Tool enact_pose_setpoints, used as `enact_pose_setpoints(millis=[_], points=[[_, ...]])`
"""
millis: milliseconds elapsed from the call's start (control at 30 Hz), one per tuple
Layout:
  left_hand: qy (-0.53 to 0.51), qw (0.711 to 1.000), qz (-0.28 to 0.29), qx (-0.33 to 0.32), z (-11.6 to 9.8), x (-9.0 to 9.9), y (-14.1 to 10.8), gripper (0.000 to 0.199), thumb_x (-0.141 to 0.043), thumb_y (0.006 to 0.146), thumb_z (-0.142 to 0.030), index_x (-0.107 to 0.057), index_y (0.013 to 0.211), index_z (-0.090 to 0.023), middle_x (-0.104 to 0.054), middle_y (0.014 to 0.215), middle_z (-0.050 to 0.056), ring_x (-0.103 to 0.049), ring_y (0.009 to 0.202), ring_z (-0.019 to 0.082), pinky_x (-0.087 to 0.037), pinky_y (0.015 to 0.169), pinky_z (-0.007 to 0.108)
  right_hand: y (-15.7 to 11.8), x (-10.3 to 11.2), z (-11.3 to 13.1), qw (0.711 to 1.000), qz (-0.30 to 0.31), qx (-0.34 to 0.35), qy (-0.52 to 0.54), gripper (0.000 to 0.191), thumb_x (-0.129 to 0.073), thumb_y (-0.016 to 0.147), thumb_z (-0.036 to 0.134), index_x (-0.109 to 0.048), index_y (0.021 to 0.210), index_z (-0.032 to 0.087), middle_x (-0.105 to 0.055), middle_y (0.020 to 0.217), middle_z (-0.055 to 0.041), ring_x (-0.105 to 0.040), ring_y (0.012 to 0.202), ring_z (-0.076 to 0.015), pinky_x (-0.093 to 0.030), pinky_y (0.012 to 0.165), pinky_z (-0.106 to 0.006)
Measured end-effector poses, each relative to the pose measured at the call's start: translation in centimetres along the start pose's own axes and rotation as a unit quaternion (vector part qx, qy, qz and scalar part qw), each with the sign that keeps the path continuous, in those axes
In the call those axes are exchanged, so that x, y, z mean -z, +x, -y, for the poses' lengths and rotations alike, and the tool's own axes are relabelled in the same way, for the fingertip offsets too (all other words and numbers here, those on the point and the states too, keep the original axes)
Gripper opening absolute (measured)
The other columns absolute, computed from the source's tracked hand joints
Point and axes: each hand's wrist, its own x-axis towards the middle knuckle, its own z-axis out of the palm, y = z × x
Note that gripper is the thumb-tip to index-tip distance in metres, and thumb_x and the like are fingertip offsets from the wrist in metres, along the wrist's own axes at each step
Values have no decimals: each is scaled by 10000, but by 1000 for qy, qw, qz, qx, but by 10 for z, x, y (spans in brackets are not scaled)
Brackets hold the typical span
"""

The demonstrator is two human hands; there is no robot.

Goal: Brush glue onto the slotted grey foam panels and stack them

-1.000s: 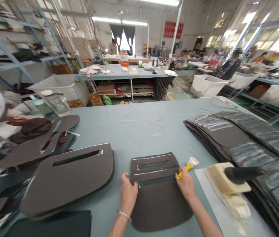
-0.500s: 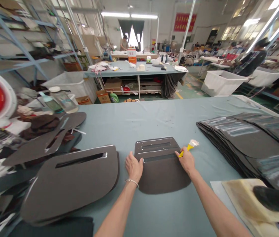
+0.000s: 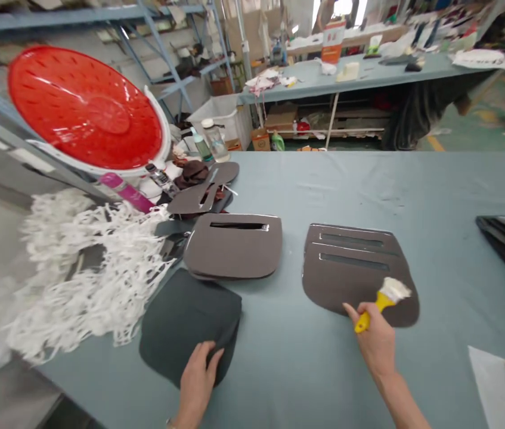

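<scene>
Likely floppy, our dark, rounded, fabric-like sheet (image 3: pixel 180 322) should lift by its edge — left hand (image 3: pixel 196 376) touching (pinch unclear), right hand (image 3: pixel 376 345) gripping a yellow-handled, white-tipped brush (image 3: pixel 383 301).

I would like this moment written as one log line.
left hand: on dark piece | right hand: holds yellow brush | slotted brown panels: lying on table

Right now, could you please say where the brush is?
In the head view, the brush is right of centre, in the right hand, over the slotted panels.
</scene>
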Motion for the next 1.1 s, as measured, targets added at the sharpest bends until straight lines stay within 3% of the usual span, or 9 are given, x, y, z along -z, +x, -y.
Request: enact_pose_setpoints(millis=[67,200,333,400,500,600,700,900,1100], points=[[-64,998,27,0,-8,0,3,325,-467,833,-490,-623,883,-209,-646,873,51,-618,816,198,-490,776,324,-27,-9,47,995,59,42,72,384,-449,867,572,-458,749,207,-482,608,11,-421,499,-110,-351,523,-232],[-138,987,77,-19,-65,-7,-11,359,-405,872,-470,-629,928,-194,-654,887,58,-612,823,184,-489,777,322,-73,-23,125,958,178,89,208,247,-536,849,435,-443,826,208,-544,718,-5,-514,609,-126,-414,581,-222],[-145,969,170,-109,-101,-3,-28,346,-410,876,-432,-603,1090,-240,-650,1022,65,-587,969,192,-467,885,362,-93,-26,144,952,217,49,210,57,-477,812,221,-420,810,216,-517,685,12,-495,587,-130,-394,567,-220],[-80,988,101,-82,-93,3,-24,390,-440,859,-426,-554,1182,-241,-596,1167,94,-512,1125,234,-408,972,439,-95,-26,131,959,212,32,188,108,-383,773,115,-414,785,219,-480,640,23,-465,547,-126,-358,536,-212],[46,995,-43,79,-58,9,-6,568,-469,815,-453,-449,1278,-124,-479,1282,202,-447,1188,325,-406,931,520,-96,-23,106,970,189,23,152,184,-340,727,68,-425,794,217,-467,639,17,-458,543,-132,-326,521,-210],[34,992,44,112,-29,6,7,594,-460,786,-468,-455,1236,-81,-578,1087,186,-565,1013,304,-472,823,444,-96,-19,87,977,169,25,128,161,-353,750,87,-435,805,214,-484,662,6,-479,564,-136,-322,522,-209],[-16,991,103,79,-28,-1,9,440,-459,755,-491,-564,1007,-146,-619,909,109,-608,900,275,-479,811,394,-90,-13,71,985,145,17,87,152,-357,766,93,-442,807,212,-505,679,-2,-497,579,-137,-320,529,-210],[-175,966,189,32,-111,-23,26,408,-492,749,-544,-534,1005,-229,-674,918,31,-645,880,232,-503,771,333,-38,16,3,997,67,-46,7,205,-343,722,64,-441,822,213,-511,693,-3,-502,595,-144,-324,550,-223],[-272,946,166,-53,-201,-93,65,501,-510,767,-435,-453,1194,-180,-629,1112,110,-612,1015,254,-474,898,415,24,36,-67,990,-23,-108,-85,73,-416,792,151,-441,838,201,-484,717,-6,-479,620,-149,-306,560,-232]])
